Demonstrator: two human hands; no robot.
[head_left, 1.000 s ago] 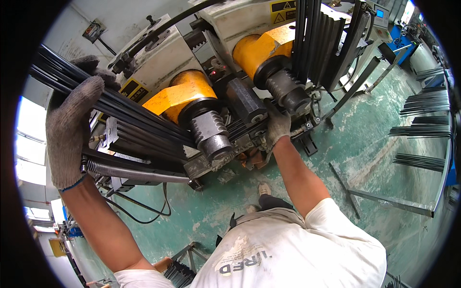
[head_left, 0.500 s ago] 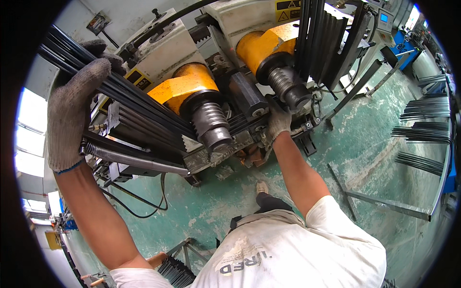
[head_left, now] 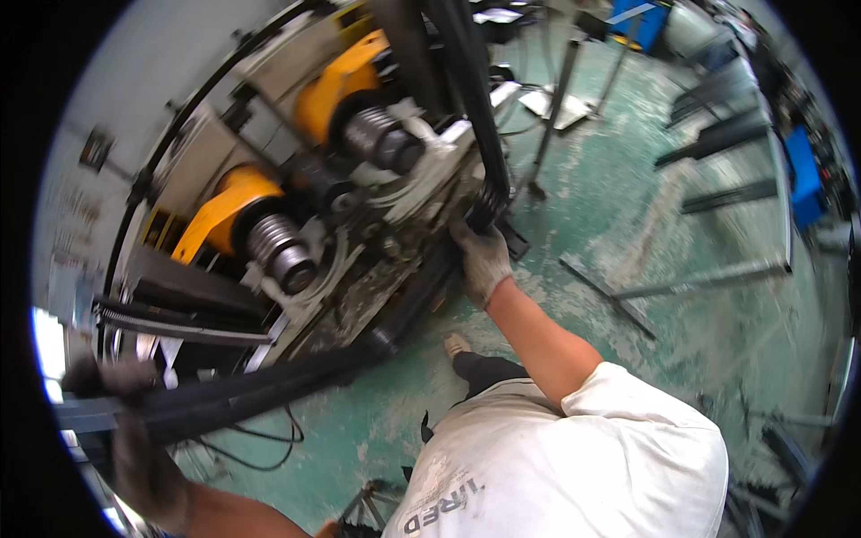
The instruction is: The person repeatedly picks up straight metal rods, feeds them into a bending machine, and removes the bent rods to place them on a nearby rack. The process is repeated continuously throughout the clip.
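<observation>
Black bundled rods (head_left: 260, 394), sharply bent, before the machine (head_left: 323, 184); gripped left of it by the curled, blurred left hand (head_left: 143, 471), near its right end by the closed right hand (head_left: 484, 260).

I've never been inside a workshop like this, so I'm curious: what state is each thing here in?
Black bars: bundled, bent, held in both hands.
Left hand: gloved, wrapped around the bars, blurred.
Right hand: gloved, gripping the bars near a bend.
Ridged shafts: jutting outward.
Rack: loaded with dark bars.
Green floor: scuffed.
</observation>
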